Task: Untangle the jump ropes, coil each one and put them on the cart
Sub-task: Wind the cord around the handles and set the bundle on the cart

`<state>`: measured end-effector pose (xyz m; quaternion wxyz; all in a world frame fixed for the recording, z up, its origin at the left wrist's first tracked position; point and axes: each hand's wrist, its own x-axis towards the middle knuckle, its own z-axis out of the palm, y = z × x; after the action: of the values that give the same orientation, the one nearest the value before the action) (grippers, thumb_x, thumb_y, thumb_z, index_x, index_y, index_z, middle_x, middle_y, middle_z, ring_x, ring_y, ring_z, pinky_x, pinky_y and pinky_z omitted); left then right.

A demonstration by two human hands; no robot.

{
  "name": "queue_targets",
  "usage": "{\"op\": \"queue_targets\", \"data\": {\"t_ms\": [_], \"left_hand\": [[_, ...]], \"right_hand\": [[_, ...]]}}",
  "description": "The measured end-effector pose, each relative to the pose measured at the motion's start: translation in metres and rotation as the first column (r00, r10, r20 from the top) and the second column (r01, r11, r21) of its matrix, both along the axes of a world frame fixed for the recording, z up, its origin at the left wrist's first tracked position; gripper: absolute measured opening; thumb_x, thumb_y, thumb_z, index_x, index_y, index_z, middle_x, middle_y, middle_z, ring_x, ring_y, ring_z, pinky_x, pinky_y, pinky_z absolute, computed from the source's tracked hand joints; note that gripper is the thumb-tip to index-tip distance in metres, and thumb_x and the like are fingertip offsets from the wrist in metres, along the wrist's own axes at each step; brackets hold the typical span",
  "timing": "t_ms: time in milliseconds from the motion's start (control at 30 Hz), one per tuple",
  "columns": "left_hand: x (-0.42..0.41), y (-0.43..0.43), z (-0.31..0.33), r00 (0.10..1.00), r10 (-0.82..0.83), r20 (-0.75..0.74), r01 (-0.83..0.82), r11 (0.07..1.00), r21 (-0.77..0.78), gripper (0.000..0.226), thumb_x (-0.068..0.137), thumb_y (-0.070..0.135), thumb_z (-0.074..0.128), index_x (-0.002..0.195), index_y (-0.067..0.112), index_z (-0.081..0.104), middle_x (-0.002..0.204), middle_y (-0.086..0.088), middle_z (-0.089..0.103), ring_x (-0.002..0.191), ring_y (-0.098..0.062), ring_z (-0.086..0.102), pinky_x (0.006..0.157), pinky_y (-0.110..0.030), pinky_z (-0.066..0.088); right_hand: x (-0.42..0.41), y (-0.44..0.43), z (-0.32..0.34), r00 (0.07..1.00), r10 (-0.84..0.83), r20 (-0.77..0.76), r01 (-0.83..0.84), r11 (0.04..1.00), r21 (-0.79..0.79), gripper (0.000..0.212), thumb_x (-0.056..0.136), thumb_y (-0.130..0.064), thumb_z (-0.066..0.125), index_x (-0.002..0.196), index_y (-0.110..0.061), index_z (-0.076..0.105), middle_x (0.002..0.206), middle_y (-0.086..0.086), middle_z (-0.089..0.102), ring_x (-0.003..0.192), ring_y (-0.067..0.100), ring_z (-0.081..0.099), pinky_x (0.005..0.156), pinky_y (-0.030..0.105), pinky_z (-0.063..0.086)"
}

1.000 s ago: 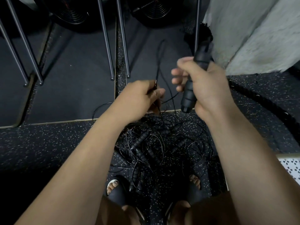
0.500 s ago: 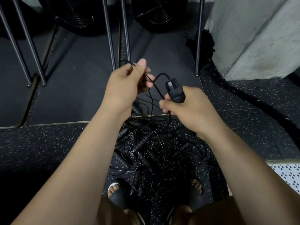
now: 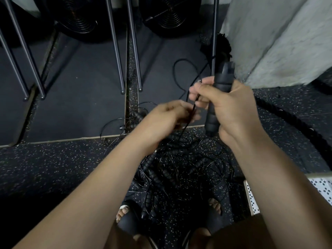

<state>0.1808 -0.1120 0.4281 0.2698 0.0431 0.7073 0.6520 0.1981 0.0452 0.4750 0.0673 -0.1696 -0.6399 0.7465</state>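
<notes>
A tangled heap of black jump ropes (image 3: 179,169) with ribbed handles lies on the speckled floor between my feet. My right hand (image 3: 226,106) grips one black handle (image 3: 218,97) upright above the heap, its fingers also catching the thin cord. That cord (image 3: 181,76) loops up and left of the handle, then runs down through my left hand (image 3: 170,115), which pinches it just left of the right hand. The left hand is blurred.
Metal rack legs (image 3: 118,56) stand on dark mats ahead, with two round black fans (image 3: 167,13) behind. A grey concrete pillar (image 3: 280,38) rises at the right. A thick black battle rope (image 3: 294,128) curves along the right floor. A white perforated edge (image 3: 251,198) shows at lower right.
My right hand has raised the handle back up and to the right. My left hand dropped from its raised position and slid along the cord toward the right hand.
</notes>
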Motion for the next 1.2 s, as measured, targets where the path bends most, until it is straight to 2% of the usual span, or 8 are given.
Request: {"op": "queue_targets", "data": {"t_ms": [67,200,367,567,700,867,1000,1200], "left_hand": [[0.004,0.005,-0.009,0.983,-0.092,-0.161,0.067,0.986,-0.153,0.018,0.101,0.025,0.063,0.112,0.024,0.077,0.107,0.005,0.081,0.109,-0.023,0.074,0.109,-0.042,0.052],[0.008,0.003,-0.015,0.914,-0.222,-0.339,0.023,0.864,-0.504,0.011,0.104,0.038,0.067,0.110,0.035,0.075,0.093,0.013,0.079,0.088,-0.007,0.073,0.087,-0.029,0.058],[0.005,-0.001,-0.013,0.873,-0.214,-0.438,-0.076,0.828,-0.555,0.013,0.105,0.036,0.067,0.102,0.032,0.078,0.077,0.005,0.074,0.068,-0.008,0.066,0.068,-0.024,0.052],[-0.001,-0.012,-0.002,0.821,-0.065,-0.567,-0.232,0.870,-0.436,0.019,0.104,0.030,0.069,0.093,0.015,0.075,0.074,0.001,0.069,0.062,-0.007,0.053,0.061,-0.018,0.043],[-0.007,-0.024,0.007,0.844,0.150,-0.515,-0.296,0.931,-0.214,0.016,0.105,0.025,0.067,0.094,0.017,0.076,0.089,0.001,0.078,0.080,-0.024,0.070,0.075,-0.041,0.060],[-0.011,-0.034,0.018,0.855,0.396,-0.335,-0.372,0.918,0.136,0.018,0.109,0.015,0.059,0.106,0.010,0.077,0.099,-0.007,0.079,0.086,-0.019,0.069,0.076,-0.034,0.057],[-0.016,-0.042,0.024,0.905,0.415,-0.097,-0.354,0.859,0.370,0.020,0.111,0.020,0.056,0.111,0.010,0.073,0.105,-0.009,0.076,0.088,-0.014,0.065,0.072,-0.022,0.051],[-0.019,-0.045,0.026,0.892,0.452,0.027,-0.410,0.781,0.471,0.026,0.112,0.028,0.054,0.123,0.011,0.070,0.108,-0.008,0.075,0.095,-0.017,0.070,0.082,-0.028,0.055]], "right_hand": [[-0.001,0.006,0.003,0.999,-0.023,-0.028,0.022,0.999,-0.040,0.018,0.092,-0.001,0.079,0.108,0.002,0.072,0.097,0.020,0.081,0.085,0.025,0.080,0.072,0.028,0.061],[-0.001,0.018,0.007,0.997,-0.025,-0.072,0.018,0.995,-0.094,0.032,0.096,-0.003,0.076,0.122,0.013,0.066,0.101,0.020,0.080,0.088,0.024,0.079,0.078,0.027,0.061],[-0.002,0.023,0.006,0.997,0.026,-0.077,-0.034,0.993,-0.116,0.024,0.098,-0.005,0.074,0.119,0.005,0.068,0.106,0.019,0.080,0.097,0.027,0.080,0.082,0.029,0.061],[-0.005,0.033,-0.008,0.978,0.175,0.113,-0.193,0.966,0.173,0.020,0.092,-0.006,0.080,0.112,-0.006,0.076,0.107,0.013,0.081,0.100,0.024,0.080,0.091,0.039,0.066],[0.001,0.003,-0.031,0.915,0.277,0.292,-0.369,0.869,0.331,0.018,0.083,-0.008,0.083,0.096,-0.020,0.079,0.096,0.006,0.081,0.099,0.029,0.079,0.094,0.046,0.065],[0.001,-0.018,-0.038,0.918,0.298,0.260,-0.395,0.715,0.576,0.013,0.083,-0.028,0.085,0.089,-0.024,0.074,0.078,-0.009,0.074,0.076,0.017,0.068,0.073,0.034,0.054],[0.004,-0.025,-0.038,0.933,0.297,0.201,-0.357,0.723,0.591,0.018,0.086,-0.032,0.086,0.079,-0.026,0.071,0.071,-0.015,0.069,0.069,0.009,0.061,0.068,0.030,0.048],[0.005,-0.024,-0.028,0.974,0.212,0.077,-0.215,0.773,0.597,0.021,0.085,-0.039,0.088,0.083,-0.022,0.075,0.077,-0.007,0.073,0.076,0.017,0.069,0.076,0.041,0.059]]}}
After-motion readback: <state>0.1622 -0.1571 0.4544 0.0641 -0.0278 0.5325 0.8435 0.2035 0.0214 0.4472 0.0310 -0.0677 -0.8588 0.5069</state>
